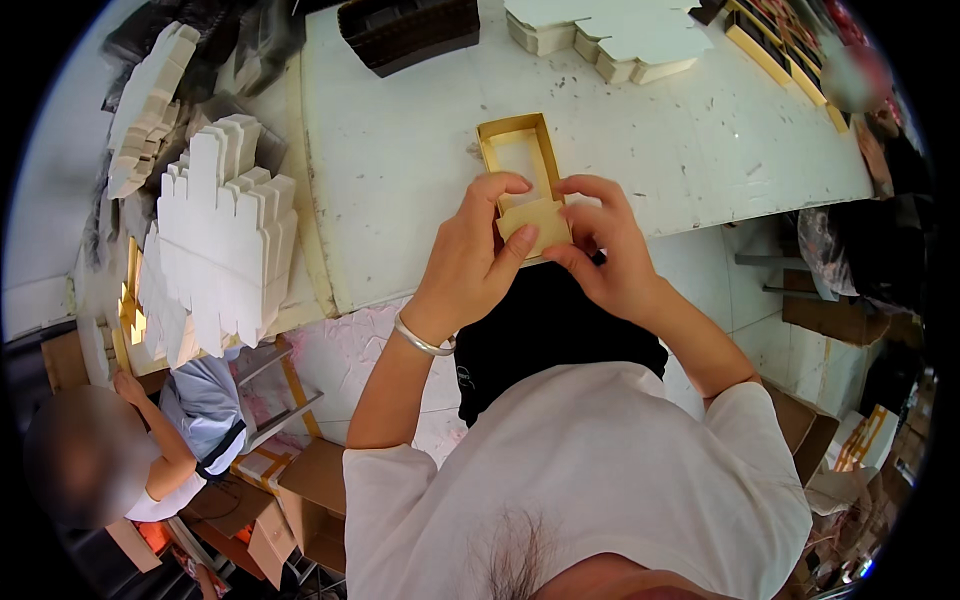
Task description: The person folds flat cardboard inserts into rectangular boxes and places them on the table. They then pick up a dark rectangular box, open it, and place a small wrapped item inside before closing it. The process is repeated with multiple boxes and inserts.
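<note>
A narrow gold cardboard box point(550, 165) with raised walls lies on the white table's front edge, its near end toward me. Over that near end lies a gold cardboard flap point(533, 217). My left hand point(468, 245) grips the box from the left, its thumb pressed on the flap and its index finger bent over the left wall. Against the right wall, my right hand point(612, 242) has curled fingers, with its thumb by the near right corner. Some of the right fingertips are hidden, but this hand also appears closed on the box.
White flat card blanks point(225, 225) stand stacked at the left, and another white stack point(625, 35) lies at the back. A black box point(410, 30) sits beside it. Gold trays point(765, 50) are at the far right. Another person point(170, 450) works at lower left near open cartons point(315, 490).
</note>
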Motion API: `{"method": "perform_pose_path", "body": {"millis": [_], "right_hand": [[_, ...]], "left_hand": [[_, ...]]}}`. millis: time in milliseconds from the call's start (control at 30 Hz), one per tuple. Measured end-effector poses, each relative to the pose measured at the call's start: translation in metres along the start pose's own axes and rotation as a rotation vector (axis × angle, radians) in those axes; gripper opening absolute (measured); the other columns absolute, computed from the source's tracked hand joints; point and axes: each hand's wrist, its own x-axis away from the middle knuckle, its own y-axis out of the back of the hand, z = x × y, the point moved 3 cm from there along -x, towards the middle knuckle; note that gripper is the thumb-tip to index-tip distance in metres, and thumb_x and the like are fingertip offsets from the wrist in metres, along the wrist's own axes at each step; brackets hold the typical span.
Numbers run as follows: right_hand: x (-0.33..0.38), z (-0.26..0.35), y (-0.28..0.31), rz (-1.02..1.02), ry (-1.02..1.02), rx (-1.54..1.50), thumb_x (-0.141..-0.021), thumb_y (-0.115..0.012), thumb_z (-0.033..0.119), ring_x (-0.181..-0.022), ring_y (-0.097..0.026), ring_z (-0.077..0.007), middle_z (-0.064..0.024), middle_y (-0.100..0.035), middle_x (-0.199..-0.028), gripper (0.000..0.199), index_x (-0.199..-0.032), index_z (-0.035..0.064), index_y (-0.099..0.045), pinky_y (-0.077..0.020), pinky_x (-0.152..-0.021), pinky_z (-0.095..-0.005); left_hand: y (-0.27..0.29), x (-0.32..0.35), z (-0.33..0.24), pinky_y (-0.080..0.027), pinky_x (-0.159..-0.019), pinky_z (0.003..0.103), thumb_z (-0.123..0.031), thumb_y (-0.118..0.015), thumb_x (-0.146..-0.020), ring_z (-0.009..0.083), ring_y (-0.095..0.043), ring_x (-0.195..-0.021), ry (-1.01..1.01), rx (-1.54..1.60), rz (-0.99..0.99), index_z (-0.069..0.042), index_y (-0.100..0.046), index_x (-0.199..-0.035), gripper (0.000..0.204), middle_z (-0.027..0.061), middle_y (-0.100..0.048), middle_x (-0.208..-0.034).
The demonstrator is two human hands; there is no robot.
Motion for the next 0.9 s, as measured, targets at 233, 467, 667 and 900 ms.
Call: {"method": "perform_pose_path", "body": {"millis": [233,467,667,900], "right_hand": [[0.001,0.018,-0.002,0.090,0.433,0.716,-0.074,-0.069,0.011,-0.075,-0.053,-0.0216,-0.0075,-0.056,-0.095,0.025,-0.096,0.0037,-0.061,-0.0406,-0.064,-0.0337],[-0.015,0.013,0.000,0.468,0.202,0.705,-0.078,-0.064,0.008,-0.066,-0.052,-0.0239,-0.0076,-0.053,-0.080,0.014,-0.090,0.0026,-0.060,-0.0399,-0.061,-0.0344],[-0.064,0.033,0.022,0.552,-0.047,0.170,-0.085,-0.066,0.013,-0.070,-0.056,-0.0216,-0.0078,-0.057,-0.084,0.016,-0.097,0.0040,-0.060,-0.0444,-0.061,-0.0318],[-0.214,-0.008,0.020,-0.141,0.747,0.924,-0.084,-0.066,0.018,-0.098,-0.057,-0.0246,-0.0068,-0.062,-0.098,0.023,-0.102,0.0041,-0.063,-0.0464,-0.082,-0.0369]], "left_hand": [[-0.002,0.010,-0.012,-0.050,-0.063,0.032,-0.018,-0.071,-0.081,0.0258,-0.060,-0.073,-0.123,-0.290,-0.026,-0.003,-0.060,-0.090,0.021,0.0101,-0.058,-0.097],[-0.003,0.004,-0.021,-0.048,-0.059,0.035,-0.010,-0.071,-0.077,0.0272,-0.060,-0.070,-0.063,-0.527,0.191,-0.003,-0.063,-0.085,0.014,0.0060,-0.060,-0.084],[0.023,0.000,-0.017,-0.047,-0.061,0.035,-0.013,-0.070,-0.077,0.0270,-0.059,-0.069,-0.041,-0.580,0.370,-0.006,-0.064,-0.083,0.011,0.0058,-0.059,-0.082],[0.042,-0.013,-0.032,-0.039,-0.095,0.046,-0.026,-0.076,-0.072,0.0221,-0.054,-0.102,-0.249,-0.615,0.433,-0.011,-0.063,-0.071,0.020,0.0021,-0.060,-0.097]]}}
